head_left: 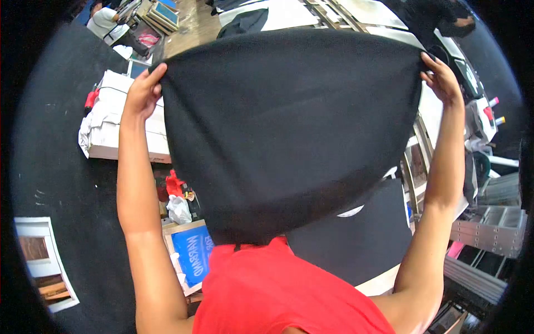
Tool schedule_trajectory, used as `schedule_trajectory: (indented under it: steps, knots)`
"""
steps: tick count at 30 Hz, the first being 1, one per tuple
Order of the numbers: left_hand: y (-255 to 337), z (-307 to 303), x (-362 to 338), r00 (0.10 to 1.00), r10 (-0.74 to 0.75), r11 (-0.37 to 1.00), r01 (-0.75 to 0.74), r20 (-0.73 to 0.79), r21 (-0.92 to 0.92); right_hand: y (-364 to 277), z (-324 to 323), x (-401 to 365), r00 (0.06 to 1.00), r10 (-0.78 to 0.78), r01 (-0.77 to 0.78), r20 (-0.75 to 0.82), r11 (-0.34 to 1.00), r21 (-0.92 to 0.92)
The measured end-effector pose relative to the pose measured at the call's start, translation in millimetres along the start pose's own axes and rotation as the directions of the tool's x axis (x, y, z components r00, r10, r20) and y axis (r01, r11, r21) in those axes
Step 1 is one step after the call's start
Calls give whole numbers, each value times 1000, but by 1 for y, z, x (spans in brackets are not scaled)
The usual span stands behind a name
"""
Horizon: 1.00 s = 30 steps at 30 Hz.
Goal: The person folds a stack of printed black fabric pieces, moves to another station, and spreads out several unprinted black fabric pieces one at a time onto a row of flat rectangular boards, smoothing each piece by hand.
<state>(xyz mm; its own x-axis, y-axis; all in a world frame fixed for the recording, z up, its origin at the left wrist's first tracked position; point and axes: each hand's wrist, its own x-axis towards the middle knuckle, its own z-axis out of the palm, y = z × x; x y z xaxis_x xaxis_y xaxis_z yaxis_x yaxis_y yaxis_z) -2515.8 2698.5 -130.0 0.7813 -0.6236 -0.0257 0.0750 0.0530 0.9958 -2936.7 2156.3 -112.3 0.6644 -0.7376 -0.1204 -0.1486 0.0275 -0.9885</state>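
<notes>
A broad piece of black fabric (295, 111) is spread in the air in front of me, pulled wide between my two hands. My left hand (146, 93) pinches its far left corner, thumb on top. At the far right corner, my right hand (444, 80) grips the cloth between thumb and fingers. The near edge hangs down close to my red shirt. Below it, a second black fabric piece (361, 234) lies flat on a pale board, partly hidden by the raised cloth.
White-wrapped stacked boxes (130, 125) stand beside my left forearm. A blue printing screen (192, 253) with a wooden frame lies near my left elbow. Metal racks (486, 228) are at right. One person (108, 25) is at the far left, another (453, 25) at upper right.
</notes>
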Motion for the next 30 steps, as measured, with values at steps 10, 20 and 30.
schedule_trajectory:
  steps: [10,20,30]
  knots:
    - [115,-20,68,896,443,874,-437,-21,-212,-135,68,29,836,-549,525,7,802,284]
    - [63,4,4,902,419,885,-378,109,-273,-83,-54,125,718,-661,523,220,720,455]
    - [-187,51,-67,999,-50,997,49,-5,-65,138,-59,47,980,-167,142,109,967,211]
